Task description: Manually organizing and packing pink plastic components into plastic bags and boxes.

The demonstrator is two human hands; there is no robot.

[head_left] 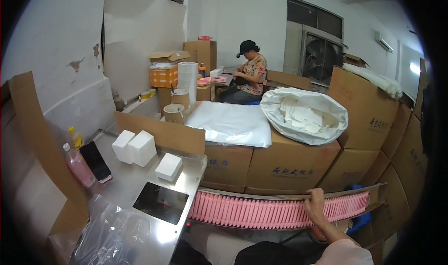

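My right hand (315,206) reaches in from the lower right, its forearm crossing a long, shallow tray (284,197). Curled fingers grip the tray's far rim. Inside the tray stands a tight row of slim pink packets (252,210), running from the metal table to the far right end. My left hand is out of sight. On the metal table (126,183) beside the tray's left end are several white blocks or boxes (169,166) and a dark, glossy rectangular panel (161,203) set in the surface.
A clear plastic bag (109,232), a phone (94,161) and a pink bottle (78,165) lie or stand at left. Cartons (294,164) block the far side, bearing white plastic sheets (228,122) and a sack (275,108) of white pieces. A person (252,73) sits behind.
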